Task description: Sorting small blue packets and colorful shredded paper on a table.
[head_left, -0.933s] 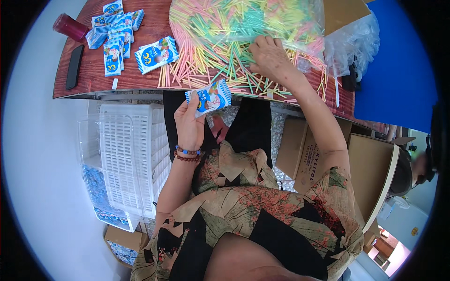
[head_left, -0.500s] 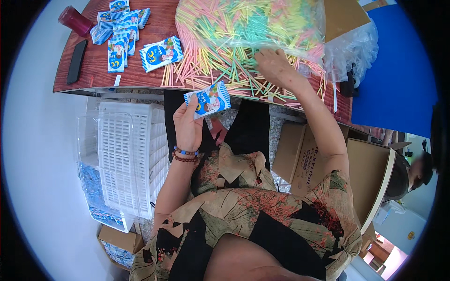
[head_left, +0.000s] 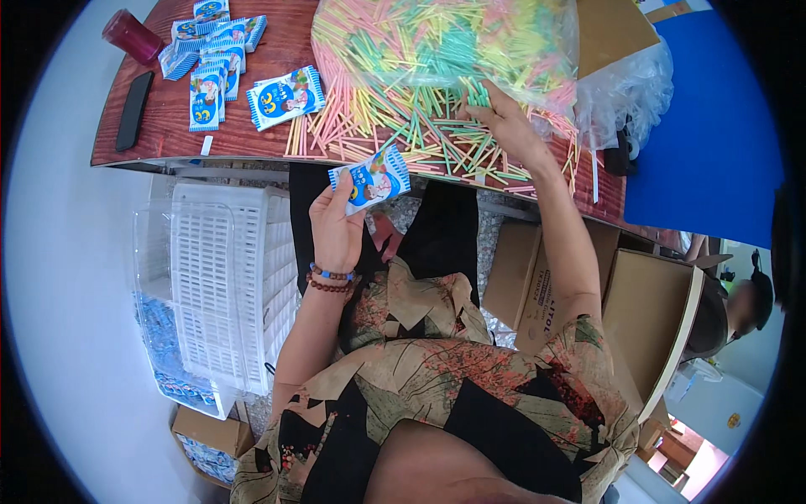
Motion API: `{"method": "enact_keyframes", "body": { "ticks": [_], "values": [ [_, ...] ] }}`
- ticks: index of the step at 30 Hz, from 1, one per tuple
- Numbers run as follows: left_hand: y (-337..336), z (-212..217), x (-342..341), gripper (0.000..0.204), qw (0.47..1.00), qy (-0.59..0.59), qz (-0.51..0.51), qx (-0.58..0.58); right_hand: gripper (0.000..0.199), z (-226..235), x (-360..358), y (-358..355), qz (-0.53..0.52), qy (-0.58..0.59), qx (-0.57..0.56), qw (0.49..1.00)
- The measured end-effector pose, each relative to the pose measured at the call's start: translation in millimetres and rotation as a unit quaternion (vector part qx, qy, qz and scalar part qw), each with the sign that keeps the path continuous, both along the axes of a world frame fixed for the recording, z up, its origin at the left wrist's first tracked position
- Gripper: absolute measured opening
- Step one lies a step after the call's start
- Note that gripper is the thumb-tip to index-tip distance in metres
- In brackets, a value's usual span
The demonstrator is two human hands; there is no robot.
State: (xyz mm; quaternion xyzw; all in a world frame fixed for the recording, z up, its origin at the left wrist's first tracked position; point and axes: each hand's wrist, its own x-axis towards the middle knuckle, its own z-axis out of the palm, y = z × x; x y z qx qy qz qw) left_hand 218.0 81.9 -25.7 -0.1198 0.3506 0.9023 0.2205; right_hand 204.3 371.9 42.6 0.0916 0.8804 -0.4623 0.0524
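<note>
"What do my hands have?"
"My left hand [head_left: 336, 228] pinches a blue-and-white packet [head_left: 375, 181] by its left end, thumb on top. My right hand [head_left: 514, 130], farther out, pinches a few green sticks [head_left: 478, 93] between thumb and fingers."
"How will they handle?"
"I'd expect the packet light, soft, rather slippery: best held by a crimped end. The sticks look thin and probably snap, so I'd grip gently mid-length."
"Around them?"
"Loose sticks [head_left: 336, 126] on the worktop [head_left: 172, 105] between both hands; a clear bag [head_left: 504, 42] beyond the right."
</note>
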Motion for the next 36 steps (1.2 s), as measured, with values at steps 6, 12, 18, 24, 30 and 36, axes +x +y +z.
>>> {"method": "enact_keyframes", "body": {
  "ticks": [6, 12, 18, 24, 30, 36],
  "values": [
    [4.9, 9.0, 0.5, 0.023, 1.0, -0.006, -0.007, 0.01, 0.016, -27.9, -0.2, -22.8, -0.032, 0.181, -0.243, 0.952],
    [5.9, 10.6, 2.6, 0.023, 1.0, -0.008, -0.001, 0.009, 0.013, -53.5, 2.1, -37.5, -0.041, 0.19, -0.046, 0.98],
    [5.6, 5.4, 2.1, 0.021, 1.0, -0.01, -0.002, 0.017, 0.015, -48.4, 4.3, -39.2, -0.022, 0.194, -0.051, 0.98],
    [6.8, 9.4, -2.1, 0.021, 1.0, -0.007, -0.003, 0.018, 0.017, -44.5, 3.1, -43.0, -0.059, 0.182, -0.092, 0.977],
    [11.6, 17.9, -5.6, 0.021, 0.999, -0.001, 0.0, 0.037, 0.02, -15.4, 5.4, -47.3, -0.12, 0.268, -0.194, 0.936],
    [30.4, 25.7, -15.5, 0.023, 0.998, 0.017, 0.004, 0.062, 0.019, 14.3, 4.6, -90.5, -0.132, 0.342, -0.52, 0.771]
  ]
}}
